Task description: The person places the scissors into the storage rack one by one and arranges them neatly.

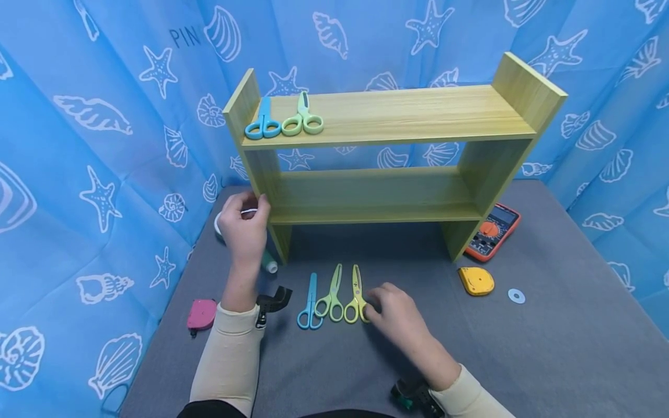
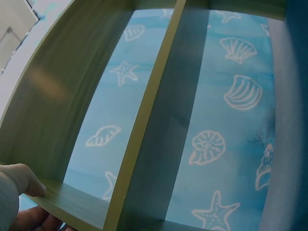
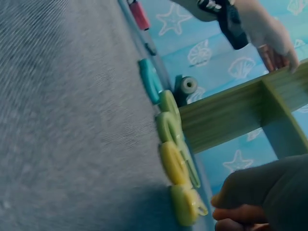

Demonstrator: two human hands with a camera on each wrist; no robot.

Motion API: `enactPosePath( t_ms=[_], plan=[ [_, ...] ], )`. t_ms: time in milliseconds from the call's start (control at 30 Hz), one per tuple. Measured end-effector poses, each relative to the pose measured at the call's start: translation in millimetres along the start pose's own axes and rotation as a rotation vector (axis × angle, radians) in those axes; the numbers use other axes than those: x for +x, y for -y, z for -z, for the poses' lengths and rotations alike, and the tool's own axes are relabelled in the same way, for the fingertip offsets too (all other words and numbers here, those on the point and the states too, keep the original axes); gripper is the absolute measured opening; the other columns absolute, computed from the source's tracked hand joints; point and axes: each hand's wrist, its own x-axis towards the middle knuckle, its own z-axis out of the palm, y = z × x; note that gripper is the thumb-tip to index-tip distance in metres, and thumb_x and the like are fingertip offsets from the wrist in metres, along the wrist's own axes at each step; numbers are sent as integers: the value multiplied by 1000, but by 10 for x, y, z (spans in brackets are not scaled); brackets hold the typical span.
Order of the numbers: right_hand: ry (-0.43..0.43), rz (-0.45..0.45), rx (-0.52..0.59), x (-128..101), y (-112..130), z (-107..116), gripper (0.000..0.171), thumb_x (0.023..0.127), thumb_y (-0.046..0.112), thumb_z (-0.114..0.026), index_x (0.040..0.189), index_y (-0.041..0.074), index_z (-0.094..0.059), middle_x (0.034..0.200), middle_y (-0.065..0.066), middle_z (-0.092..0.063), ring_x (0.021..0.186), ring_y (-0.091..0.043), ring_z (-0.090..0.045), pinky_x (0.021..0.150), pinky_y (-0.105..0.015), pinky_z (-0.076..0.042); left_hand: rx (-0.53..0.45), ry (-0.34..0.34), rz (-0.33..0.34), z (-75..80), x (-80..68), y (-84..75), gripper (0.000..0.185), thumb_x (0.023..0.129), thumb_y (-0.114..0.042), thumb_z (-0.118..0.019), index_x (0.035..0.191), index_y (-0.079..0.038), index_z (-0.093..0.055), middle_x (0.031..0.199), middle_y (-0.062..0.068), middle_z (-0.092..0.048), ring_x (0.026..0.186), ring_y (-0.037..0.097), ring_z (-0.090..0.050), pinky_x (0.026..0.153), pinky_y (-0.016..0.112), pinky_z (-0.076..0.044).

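Left hand point(image 1: 243, 226) grips the shelf's point(image 1: 387, 116) side panel.
Right hand point(image 1: 393, 313), fingers relaxed, touches the yellow scissors point(image 1: 357, 295) on the table.

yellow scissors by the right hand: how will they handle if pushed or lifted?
The yellow scissors lie flat and closed on the grey cloth, so they'd likely slide, not roll. Plastic loops and small size suggest light and stiff. Lifted by one loop, the blades may swing open. The right hand is at the loops.

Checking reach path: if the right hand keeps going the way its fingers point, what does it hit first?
Likely the yellow scissors: the right hand points left along the table, fingertips at its handle loops. Contact is unclear.
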Motion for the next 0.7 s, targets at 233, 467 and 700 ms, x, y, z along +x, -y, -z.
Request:
enactPosePath(
  t_ms=[233, 467, 700],
  plan=[
    [45, -62, -33, 52, -31, -130, 12, 82, 5, -74, 72, 10, -70, 69, 4, -52, 59, -11, -45, 53, -30, -43, -2, -7, 20, 10, 4, 220, 10, 91, 2, -71, 95, 11, -73, 89, 23, -67, 78, 28, -65, 68, 13, -51],
    [47, -83, -7, 70, -74, -106, 21, 77, 1, -72, 63, 15, -64, 57, 8, -51, 49, -9, -43, 48, -28, -40, -8, 16, 42, 16, -5, 241, 12, 92, -1, -72, 97, 10, -73, 91, 23, -67, 80, 27, -66, 69, 15, -52],
    [92, -163, 87, 28, -40, 177, 14, 77, 2, -72, 69, 12, -68, 61, 6, -58, 52, -10, -49, 51, -29, -44, -20, 6, 45, 23, 3, -93, 10, 90, 9, -67, 92, 18, -69, 88, 31, -63, 78, 37, -62, 68, 15, -50]
  ],
)
